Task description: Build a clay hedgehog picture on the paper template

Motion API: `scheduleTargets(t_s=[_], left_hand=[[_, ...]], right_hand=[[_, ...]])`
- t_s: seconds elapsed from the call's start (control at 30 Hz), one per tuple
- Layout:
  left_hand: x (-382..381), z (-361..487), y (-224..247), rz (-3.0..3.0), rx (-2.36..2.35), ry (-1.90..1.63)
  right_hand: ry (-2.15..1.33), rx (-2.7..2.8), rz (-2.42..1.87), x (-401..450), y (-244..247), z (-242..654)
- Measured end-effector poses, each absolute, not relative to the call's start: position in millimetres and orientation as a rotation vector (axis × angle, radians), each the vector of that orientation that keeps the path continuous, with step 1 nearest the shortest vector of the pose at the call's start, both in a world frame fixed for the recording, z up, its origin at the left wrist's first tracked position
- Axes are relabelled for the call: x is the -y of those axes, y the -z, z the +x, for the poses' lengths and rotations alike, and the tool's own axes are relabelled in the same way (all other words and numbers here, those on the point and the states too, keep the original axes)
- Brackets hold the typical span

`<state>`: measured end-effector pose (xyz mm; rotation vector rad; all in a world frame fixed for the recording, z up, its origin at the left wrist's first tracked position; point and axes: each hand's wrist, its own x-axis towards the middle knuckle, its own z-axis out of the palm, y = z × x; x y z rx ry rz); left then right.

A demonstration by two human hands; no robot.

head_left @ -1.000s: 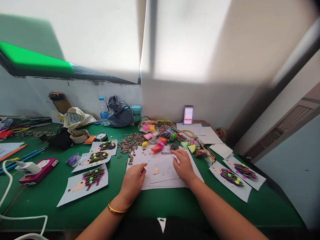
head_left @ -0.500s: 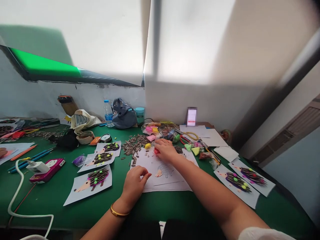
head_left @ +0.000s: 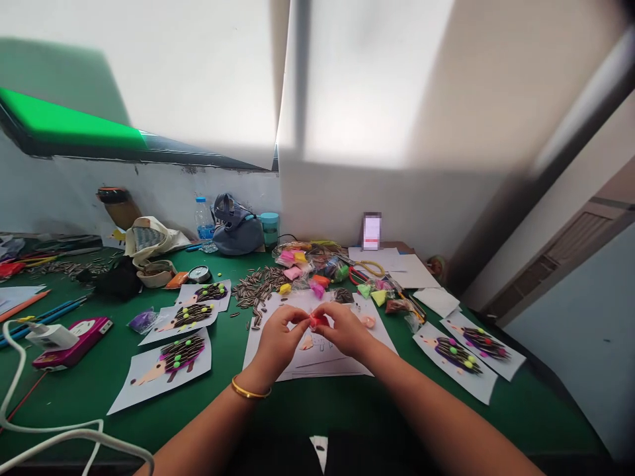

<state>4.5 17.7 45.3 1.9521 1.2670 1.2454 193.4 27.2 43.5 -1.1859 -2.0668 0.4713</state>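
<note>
Above the middle of the white paper [head_left: 322, 367], my left hand [head_left: 280, 334] and my right hand [head_left: 347, 327] meet at the fingertips. Both pinch a small red packet [head_left: 314, 322], perhaps clay in clear wrap. Under them, the paper shows a partly hidden hedgehog drawing with a peach snout [head_left: 306, 342]. A bit of peach clay [head_left: 368, 321] lies beside my right wrist. Sunflower seeds [head_left: 258, 289] are heaped at the paper's upper left, near a yellow lump [head_left: 284, 289]. Pink clay [head_left: 317, 289] sits just beyond my hands.
Finished seed hedgehogs lie on cards at left [head_left: 163, 370] and right [head_left: 456, 363]. Behind are clay bags, scissors [head_left: 372, 268], a phone [head_left: 372, 231], a grey-blue bag [head_left: 238, 228] and a bottle [head_left: 203, 225]. A magenta power bank [head_left: 74, 344] and white cable are at far left.
My right hand has drawn back toward me with the red packet, and my left hand has moved right to meet it and now grips it too. The view has shifted slightly right.
</note>
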Motion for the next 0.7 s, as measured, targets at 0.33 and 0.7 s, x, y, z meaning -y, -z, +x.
scheduleTargets(t_s=[0.33, 0.7], left_hand=[[-12.7, 4.1, -50.6, 2.225, -1.314, -1.137], [-3.8, -3.2, -39.9, 2.129, -1.23, -1.087]], right_hand=[[-0.668, 1.913, -1.16, -17.2, -40.8, 185.7], [-0.645, 1.823, -1.208, -9.7, -27.0, 174.2]])
